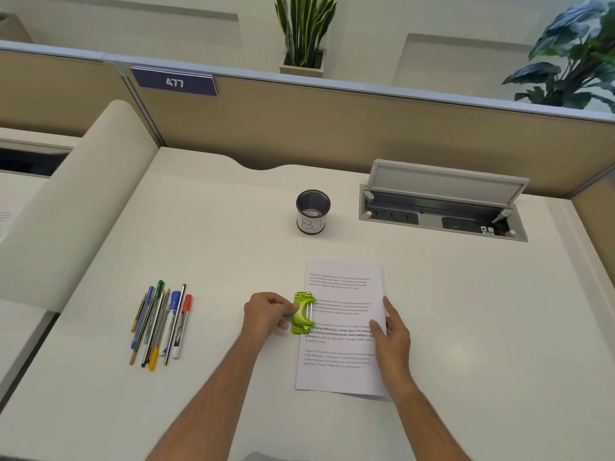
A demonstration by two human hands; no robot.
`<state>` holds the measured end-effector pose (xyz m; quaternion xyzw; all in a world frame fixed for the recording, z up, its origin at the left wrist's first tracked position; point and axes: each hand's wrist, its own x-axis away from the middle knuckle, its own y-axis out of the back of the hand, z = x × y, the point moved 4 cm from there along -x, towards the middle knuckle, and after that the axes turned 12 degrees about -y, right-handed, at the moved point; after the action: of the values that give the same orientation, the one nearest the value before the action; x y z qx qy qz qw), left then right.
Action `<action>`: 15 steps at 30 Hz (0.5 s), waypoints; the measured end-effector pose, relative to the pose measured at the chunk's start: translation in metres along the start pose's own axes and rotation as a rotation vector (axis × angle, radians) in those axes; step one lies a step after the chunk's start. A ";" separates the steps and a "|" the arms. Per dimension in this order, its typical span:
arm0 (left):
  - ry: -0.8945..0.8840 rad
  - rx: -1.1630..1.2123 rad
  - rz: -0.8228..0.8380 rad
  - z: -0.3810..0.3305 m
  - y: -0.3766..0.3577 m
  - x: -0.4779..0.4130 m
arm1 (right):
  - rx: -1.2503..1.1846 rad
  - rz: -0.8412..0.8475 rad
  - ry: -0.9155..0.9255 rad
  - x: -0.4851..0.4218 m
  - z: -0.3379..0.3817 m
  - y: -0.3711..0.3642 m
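The left hand (266,314) grips a glossy green plastic hole punch (303,313) with curled fingers (285,305). The punch straddles the left edge of a thin printed sheet (346,367) lying flat on the smooth pale desk (213,227). The right hand (392,334) rests on the sheet's right edge, fingers straight and relaxed. The print is too small to read.

One green hole punch (303,313), one printed sheet (346,377), one mesh pen cup (312,211), two capped markers (182,327), two potted plants (304,34)
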<state>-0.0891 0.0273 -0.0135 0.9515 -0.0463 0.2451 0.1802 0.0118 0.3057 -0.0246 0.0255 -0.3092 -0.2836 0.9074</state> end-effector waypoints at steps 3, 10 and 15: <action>0.018 0.002 0.049 -0.002 0.000 -0.002 | 0.027 -0.007 -0.005 0.000 0.000 -0.001; 0.046 0.054 0.076 -0.001 -0.010 0.003 | 0.056 -0.047 0.012 -0.004 -0.004 -0.001; 0.070 0.078 0.025 -0.005 -0.015 0.003 | 0.035 -0.038 0.021 -0.002 -0.001 -0.002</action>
<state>-0.0861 0.0426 -0.0130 0.9480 -0.0422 0.2822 0.1413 0.0103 0.3051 -0.0274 0.0502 -0.3041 -0.2950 0.9044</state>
